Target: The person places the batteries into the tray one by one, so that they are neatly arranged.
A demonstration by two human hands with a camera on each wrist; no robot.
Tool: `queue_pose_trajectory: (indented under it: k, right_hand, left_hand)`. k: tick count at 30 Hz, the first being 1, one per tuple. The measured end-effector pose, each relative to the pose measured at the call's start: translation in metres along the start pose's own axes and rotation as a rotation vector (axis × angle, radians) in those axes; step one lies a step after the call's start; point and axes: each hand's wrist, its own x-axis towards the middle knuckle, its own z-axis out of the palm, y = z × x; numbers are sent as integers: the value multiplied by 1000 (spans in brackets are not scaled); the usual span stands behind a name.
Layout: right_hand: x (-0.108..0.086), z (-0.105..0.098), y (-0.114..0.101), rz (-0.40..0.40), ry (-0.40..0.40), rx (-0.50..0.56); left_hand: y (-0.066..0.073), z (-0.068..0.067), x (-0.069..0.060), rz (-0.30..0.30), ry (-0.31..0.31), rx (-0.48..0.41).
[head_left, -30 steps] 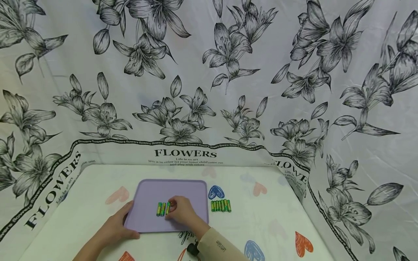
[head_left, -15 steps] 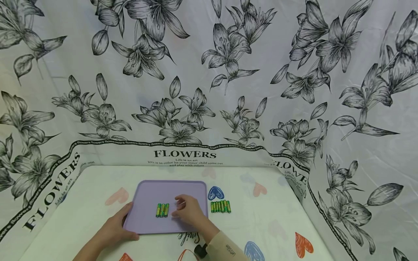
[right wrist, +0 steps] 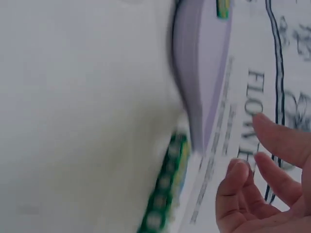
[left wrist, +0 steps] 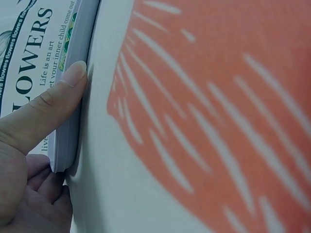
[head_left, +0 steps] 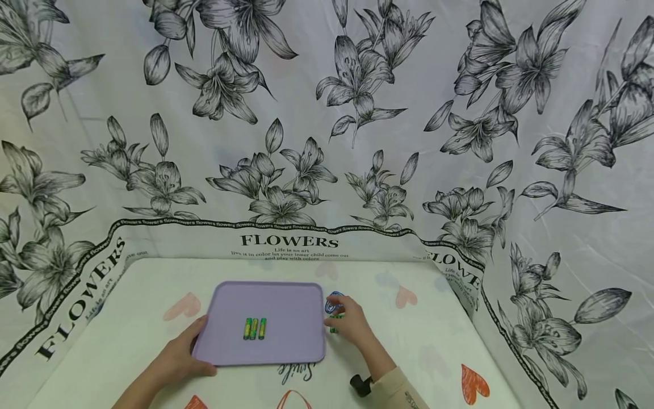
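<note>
A purple tray (head_left: 286,298) lies on the table, bearing three green-and-yellow batteries (head_left: 254,329) side by side, the rightmost slightly apart. My left hand (head_left: 180,353) grips the tray's near-left corner. In the left wrist view its thumb rests along the tray's edge (left wrist: 73,116), and the other fingers are bent at the lower side. Just past the tray's right edge, my right hand (head_left: 352,325) hovers over a row of several batteries (right wrist: 163,189), hiding most of them in the head view. Its fingers are loosely bent, with nothing between thumb and fingertips.
A white cloth (head_left: 424,341) printed with hearts covers the table. Behind and at both sides hangs a curtain (head_left: 286,241) with black flower drawings and lettering. A black device (head_left: 360,385) sits at my right wrist, by the beige sleeve (head_left: 395,389).
My right hand has let go of the third battery on the tray and moved right, to the row beside the tray. The left hand keeps its grip on the tray.
</note>
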Motion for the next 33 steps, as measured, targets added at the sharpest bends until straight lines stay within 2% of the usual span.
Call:
queue_pose_trajectory:
  k: [4, 7, 10, 13, 19, 23, 26, 29, 33]
  right_hand:
    - [-5, -27, 22, 71, -16, -86]
    - [-7, -38, 36, 138, -46, -130]
    - [-8, -41, 47, 181, -82, -178]
    - [-7, -40, 53, 178, -98, -216]
    - [-5, -41, 56, 176, -67, -213]
    - [-6, -45, 52, 196, -3, -129]
    - [-7, -43, 42, 173, 29, -35]
    - [-4, -34, 22, 124, -4, 24]
    - [2, -4, -5, 72, -65, 44]
  left_hand:
    - [0, 1, 0, -36, -23, -7]
    - [-1, 1, 0, -51, -30, -4]
    - [-3, 1, 1, -55, -33, -6]
    - [-4, 1, 2, -49, -31, -12]
    - [-5, 2, 2, -38, -20, -18]
    - [-4, 2, 3, -33, -21, -15]
    - [-3, 2, 4, -40, -26, -19]
    - [-2, 0, 4, -45, -25, -21]
    - [-1, 0, 4, -39, -20, -3]
